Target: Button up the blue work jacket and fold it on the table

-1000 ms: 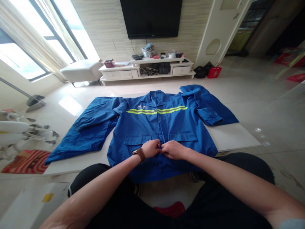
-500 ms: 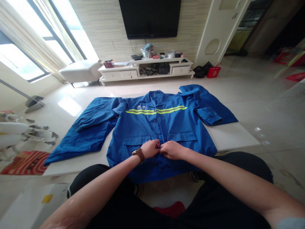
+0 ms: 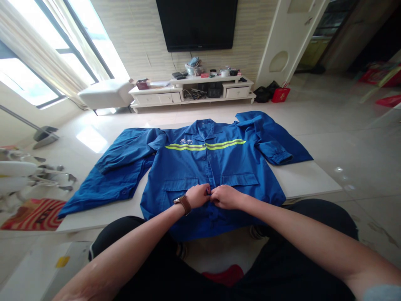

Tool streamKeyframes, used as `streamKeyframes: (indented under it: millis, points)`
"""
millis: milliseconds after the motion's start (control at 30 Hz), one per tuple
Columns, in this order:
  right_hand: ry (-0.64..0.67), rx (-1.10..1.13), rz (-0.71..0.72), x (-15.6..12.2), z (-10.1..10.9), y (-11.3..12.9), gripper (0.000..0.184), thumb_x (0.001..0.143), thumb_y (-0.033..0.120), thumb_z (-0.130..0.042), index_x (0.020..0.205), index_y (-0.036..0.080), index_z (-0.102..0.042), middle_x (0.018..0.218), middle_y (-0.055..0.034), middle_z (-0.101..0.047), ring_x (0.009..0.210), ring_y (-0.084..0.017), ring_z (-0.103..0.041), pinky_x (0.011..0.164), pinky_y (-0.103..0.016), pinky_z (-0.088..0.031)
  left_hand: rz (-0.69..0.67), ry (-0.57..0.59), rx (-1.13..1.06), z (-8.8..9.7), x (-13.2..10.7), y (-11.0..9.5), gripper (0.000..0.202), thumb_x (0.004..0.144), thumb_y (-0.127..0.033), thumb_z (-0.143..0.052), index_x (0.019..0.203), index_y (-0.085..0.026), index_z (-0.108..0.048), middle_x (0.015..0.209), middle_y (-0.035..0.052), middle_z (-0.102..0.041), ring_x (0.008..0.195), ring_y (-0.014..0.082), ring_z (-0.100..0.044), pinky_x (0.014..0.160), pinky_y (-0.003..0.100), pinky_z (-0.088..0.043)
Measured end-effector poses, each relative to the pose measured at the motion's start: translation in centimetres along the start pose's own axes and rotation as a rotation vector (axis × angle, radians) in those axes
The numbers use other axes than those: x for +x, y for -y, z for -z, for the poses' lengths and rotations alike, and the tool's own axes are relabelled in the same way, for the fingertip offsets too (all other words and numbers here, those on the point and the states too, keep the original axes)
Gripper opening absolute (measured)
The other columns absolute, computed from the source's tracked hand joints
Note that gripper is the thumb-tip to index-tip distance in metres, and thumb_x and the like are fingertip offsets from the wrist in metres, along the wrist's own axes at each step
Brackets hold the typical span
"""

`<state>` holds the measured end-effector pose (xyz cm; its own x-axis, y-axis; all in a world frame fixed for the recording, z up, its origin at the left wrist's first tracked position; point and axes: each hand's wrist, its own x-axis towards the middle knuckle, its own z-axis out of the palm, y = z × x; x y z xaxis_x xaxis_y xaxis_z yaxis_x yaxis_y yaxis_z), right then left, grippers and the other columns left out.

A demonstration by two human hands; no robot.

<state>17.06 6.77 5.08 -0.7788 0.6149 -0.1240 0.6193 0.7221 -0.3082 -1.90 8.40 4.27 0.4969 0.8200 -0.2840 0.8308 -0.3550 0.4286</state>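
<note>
A blue work jacket (image 3: pixel 181 165) with a yellow-and-grey reflective stripe lies face up, its collar pointing away from me. My left hand (image 3: pixel 198 195), with a brown-strapped watch (image 3: pixel 182 204) at the wrist, pinches the front edge of the jacket low on the button placket. Right beside it, my right hand (image 3: pixel 227 197) is closed on the other front edge, and the two hands' fingertips meet. Whatever button lies between the fingers is hidden. Above the hands, the upper placket shows buttons along it. The lower hem drapes over the near table edge.
Under the jacket is a white table (image 3: pixel 308 177). More folded blue clothing (image 3: pixel 109 184) lies at its left, and another blue piece (image 3: pixel 291 144) at its right. My knees flank the near edge. Beyond stand a TV cabinet (image 3: pixel 156 99) and a grey stool (image 3: pixel 105 95).
</note>
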Motion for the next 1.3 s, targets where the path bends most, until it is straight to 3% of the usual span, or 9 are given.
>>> streamKeyframes:
  millis: [500,967,1300]
  points:
    - [0.034,-0.027,-0.023,0.3,0.1,0.1,0.03,0.085,0.022,-0.057,0.103,0.028,-0.081,0.101,-0.0053,-0.077,0.087,-0.021,-0.07,0.074,-0.027,-0.047,0.009,-0.008,-0.025,0.0,-0.1,-0.1,0.014,0.082,-0.031,-0.063,0.095,-0.025,-0.065,0.091,0.0019,-0.076,0.078,0.0196,-0.07,0.06,0.025,-0.039]
    - [0.078,-0.117,0.037,0.3,0.7,0.3,0.028,0.088,0.022,-0.055,0.098,0.026,-0.081,0.094,-0.0071,-0.076,0.086,-0.021,-0.069,0.069,-0.028,-0.045,0.019,0.013,-0.09,0.0,0.1,0.1,0.013,0.081,-0.025,-0.064,0.094,-0.024,-0.066,0.087,0.0019,-0.075,0.075,0.0176,-0.069,0.063,0.024,-0.043]
    - [0.094,-0.077,0.104,0.0,1.2,0.4,0.027,0.086,0.019,-0.055,0.095,0.022,-0.079,0.099,-0.0065,-0.077,0.092,-0.022,-0.068,0.076,-0.029,-0.046,0.029,-0.001,-0.144,-0.5,0.5,0.5,0.008,0.08,-0.025,-0.064,0.087,-0.023,-0.064,0.081,0.0007,-0.073,0.069,0.0159,-0.067,0.061,0.023,-0.043]
